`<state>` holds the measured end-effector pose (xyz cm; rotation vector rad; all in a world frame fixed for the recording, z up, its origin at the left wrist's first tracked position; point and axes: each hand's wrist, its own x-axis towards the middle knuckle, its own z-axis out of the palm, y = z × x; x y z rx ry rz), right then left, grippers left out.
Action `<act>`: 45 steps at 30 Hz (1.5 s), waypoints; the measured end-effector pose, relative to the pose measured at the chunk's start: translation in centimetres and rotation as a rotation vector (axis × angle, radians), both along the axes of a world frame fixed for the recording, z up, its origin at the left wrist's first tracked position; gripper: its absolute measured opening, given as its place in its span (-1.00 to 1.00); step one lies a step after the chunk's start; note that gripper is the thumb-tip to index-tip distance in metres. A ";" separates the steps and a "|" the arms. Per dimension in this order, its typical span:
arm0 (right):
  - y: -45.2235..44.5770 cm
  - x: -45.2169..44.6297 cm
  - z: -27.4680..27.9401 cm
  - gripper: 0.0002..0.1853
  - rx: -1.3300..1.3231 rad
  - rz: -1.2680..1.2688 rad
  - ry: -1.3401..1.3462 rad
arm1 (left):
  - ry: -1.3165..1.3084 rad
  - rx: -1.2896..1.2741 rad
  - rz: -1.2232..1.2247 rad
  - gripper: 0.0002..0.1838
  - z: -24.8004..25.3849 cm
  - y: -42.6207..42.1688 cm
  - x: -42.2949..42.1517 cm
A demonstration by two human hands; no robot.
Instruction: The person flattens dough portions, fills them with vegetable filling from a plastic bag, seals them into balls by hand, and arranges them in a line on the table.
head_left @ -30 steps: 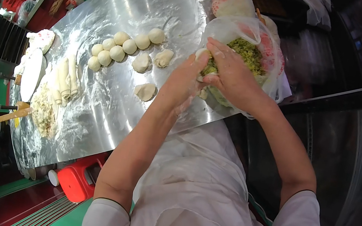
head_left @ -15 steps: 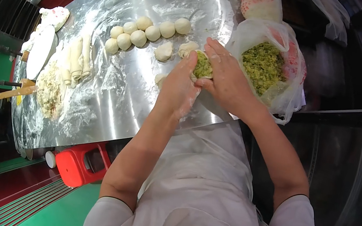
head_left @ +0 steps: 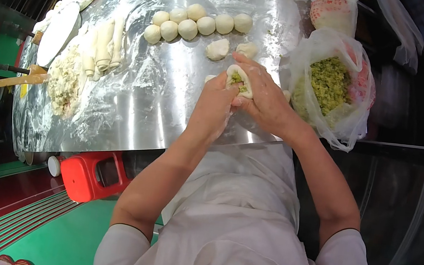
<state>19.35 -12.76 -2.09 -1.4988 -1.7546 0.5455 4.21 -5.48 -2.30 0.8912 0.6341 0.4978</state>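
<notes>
Between my two hands is a filled dough wrapper [head_left: 247, 85], white round the rim, with chopped green filling showing in its opening. My left hand [head_left: 214, 99] grips it from the left, the thumb at the opening. My right hand [head_left: 265, 97] curls round its other side, fingers at the far edge. Just beyond the hands lie two flattened dough pieces, one a dough piece [head_left: 217, 49] on the left. Farther off, several smooth dough balls [head_left: 187, 29] sit in two rows. Right of my right hand stands a plastic bag of green filling [head_left: 330, 82], its mouth open.
The floured steel table [head_left: 134, 94] has dough rolls [head_left: 104, 44], a crumbly dough mass [head_left: 64, 79] and a wooden-handled tool [head_left: 22, 79] on its left. A tied bag [head_left: 333, 12] is at the back right. A red stool [head_left: 87, 176] stands below the front edge.
The wrapper's rim has been drawn up round the filling, so less green shows. My view has shifted, and the tabletop things appear farther right and higher.
</notes>
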 end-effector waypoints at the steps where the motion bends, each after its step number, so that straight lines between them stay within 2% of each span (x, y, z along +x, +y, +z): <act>1: 0.1 0.0 0.0 -0.35 -0.036 -0.017 0.019 | 0.025 -0.024 -0.036 -0.66 0.2 0.2 0.0; 2: -0.1 0.3 0.2 -0.35 -0.036 -0.016 0.019 | 0.025 -0.023 -0.035 -0.66 0.6 0.3 -0.2; 4: -0.5 1.1 1.2 -0.42 -0.185 0.048 0.334 | -0.178 -0.230 -0.109 -0.64 1.6 0.7 -0.8; 7: -0.4 1.7 1.6 -0.39 -0.237 0.167 0.283 | -0.263 -0.384 -0.172 -0.64 1.7 1.1 -1.0; 11: -0.1 1.1 1.2 -0.36 -0.234 0.094 0.224 | -0.184 -0.217 -0.124 -0.60 1.1 0.8 -0.7; 13: -0.1 0.4 0.9 -0.40 -0.011 -0.017 0.045 | -0.164 -0.109 -0.047 -0.60 1.8 0.9 -0.9; 14: 0.0 -0.5 0.9 -0.40 -0.012 -0.016 0.046 | -0.163 -0.110 -0.046 -0.60 1.7 0.6 -0.9; 16: 0.2 -1.9 0.8 -0.53 0.195 -0.092 -0.002 | 0.055 0.037 0.015 -0.61 1.3 -0.2 -0.7; 20: 0.5 -1.2 0.2 -0.63 0.174 -0.083 0.153 | 0.032 0.031 -0.011 -0.64 2.1 0.0 -0.6; 22: 0.2 0.0 0.8 -0.66 0.120 -0.027 0.126 | -0.124 -0.256 -0.033 -0.69 4.5 -0.2 -1.0; 23: 0.3 -0.4 1.1 -0.66 0.120 -0.027 0.127 | -0.124 -0.255 -0.032 -0.69 4.0 -0.1 -1.1; 25: 0.5 -1.4 1.8 -0.73 0.256 -0.054 0.083 | 0.010 0.083 -0.071 -0.62 1.9 0.4 -1.5; 26: 0.5 -1.4 2.1 -0.73 0.256 -0.055 0.082 | 0.010 0.083 -0.071 -0.62 1.2 0.6 -1.6; 28: 0.5 -1.3 2.4 -0.70 0.328 -0.046 -0.227 | 0.007 0.142 -0.069 -0.70 0.4 0.7 -1.7; 32: 0.3 0.2 1.3 -0.64 0.268 0.009 -0.278 | 0.034 0.069 -0.030 -0.70 1.3 0.3 -1.2; 34: 0.1 0.5 1.1 -0.56 0.143 0.026 -0.040 | -0.005 -0.054 -0.061 -0.65 2.4 0.6 -1.4; 35: 0.0 0.4 1.1 -0.56 0.141 0.024 -0.040 | -0.005 -0.056 -0.063 -0.65 2.2 0.9 -1.5; 37: -0.2 -0.1 1.5 -0.52 0.184 -0.022 -0.119 | -0.104 -0.174 -0.068 -0.63 1.9 1.6 -2.0; 40: 0.1 -0.6 2.2 -0.54 0.172 0.008 -0.218 | -0.162 -0.207 -0.134 -0.64 1.9 1.9 -2.4; 43: 0.5 -1.2 2.3 -0.61 0.279 0.056 -0.345 | -0.118 -0.104 -0.151 -0.67 1.3 1.6 -2.4; 45: 0.9 -0.8 1.7 -0.64 0.288 0.040 -0.332 | -0.122 -0.179 -0.067 -0.68 2.0 0.6 -1.7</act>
